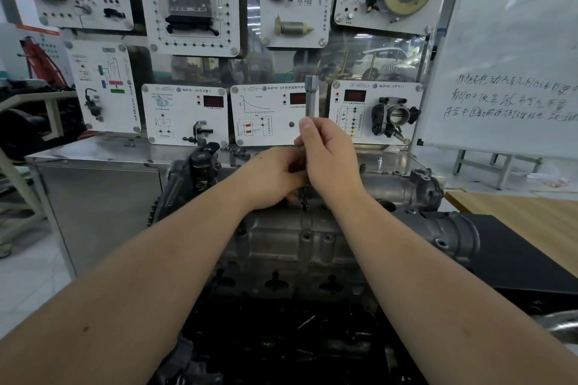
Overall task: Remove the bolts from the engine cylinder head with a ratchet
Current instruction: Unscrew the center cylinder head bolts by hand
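Nearest the camera, dark engine parts in shadow. Just beyond, two bare forearms reaching forward over a grey metal engine cylinder head, mounted on a stand rather than a counter, with three cross-shaped openings along its near face and small bolt holes on top.

At the far top edge of the cylinder head, left hand curled low, fingers bent round something at the tool's base; exactly what is hidden behind the other hand. Right hand just beside and touching it, grip closed around a slim silver ratchet tool standing upright, thumb pressed along the shaft, socket-like end pointing up above the fingers. Below the hands, a small dark bolt or fitting standing up from the head; too small to tell which.

Behind the engine, a stainless steel cabinet, then a wall of white training panels carrying car sensors and a throttle body. Far right, a whiteboard with handwriting, and a wooden tabletop below it.
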A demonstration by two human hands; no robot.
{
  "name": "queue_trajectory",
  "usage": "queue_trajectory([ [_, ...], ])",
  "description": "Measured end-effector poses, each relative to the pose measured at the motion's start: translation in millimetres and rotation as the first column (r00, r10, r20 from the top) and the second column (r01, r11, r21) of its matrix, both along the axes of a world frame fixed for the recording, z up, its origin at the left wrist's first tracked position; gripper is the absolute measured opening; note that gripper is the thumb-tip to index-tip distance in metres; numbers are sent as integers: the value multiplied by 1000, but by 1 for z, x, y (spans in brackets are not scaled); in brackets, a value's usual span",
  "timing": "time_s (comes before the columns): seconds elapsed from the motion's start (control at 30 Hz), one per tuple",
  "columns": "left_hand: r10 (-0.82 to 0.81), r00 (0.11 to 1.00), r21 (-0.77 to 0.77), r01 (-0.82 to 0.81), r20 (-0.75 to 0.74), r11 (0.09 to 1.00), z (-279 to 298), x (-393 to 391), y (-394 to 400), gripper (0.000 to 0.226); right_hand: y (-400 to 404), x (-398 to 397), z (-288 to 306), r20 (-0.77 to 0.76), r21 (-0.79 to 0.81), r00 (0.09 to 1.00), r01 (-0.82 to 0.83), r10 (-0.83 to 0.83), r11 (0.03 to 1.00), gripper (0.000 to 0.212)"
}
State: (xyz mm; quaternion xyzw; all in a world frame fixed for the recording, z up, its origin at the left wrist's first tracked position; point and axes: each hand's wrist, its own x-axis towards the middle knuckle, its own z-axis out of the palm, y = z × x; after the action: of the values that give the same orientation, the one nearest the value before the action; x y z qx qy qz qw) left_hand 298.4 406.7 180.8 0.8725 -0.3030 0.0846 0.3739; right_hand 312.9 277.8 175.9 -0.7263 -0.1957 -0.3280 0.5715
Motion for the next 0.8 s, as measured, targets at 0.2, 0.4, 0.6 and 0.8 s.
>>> queue_trajectory([
  [0.2,12,999,8,-12,33,1000,1,-2,0,18,-1,-2,-1,47,-7,997,58,-58,998,20],
  [0.4,8,1000,-4,-8,-19,1000,0,-2,-1,16,-1,0,0,-13,-29,999,37,-37,999,25],
  [0.6,21,1000,27,-22,18,999,2,-4,-1,15,1,-4,1,17,-3,1000,8,-8,1000,22],
  [0.8,17,1000,-9,-17,19,1000,0,-3,-1,15,0,-6,2,28,3,998,53,-53,999,16],
])
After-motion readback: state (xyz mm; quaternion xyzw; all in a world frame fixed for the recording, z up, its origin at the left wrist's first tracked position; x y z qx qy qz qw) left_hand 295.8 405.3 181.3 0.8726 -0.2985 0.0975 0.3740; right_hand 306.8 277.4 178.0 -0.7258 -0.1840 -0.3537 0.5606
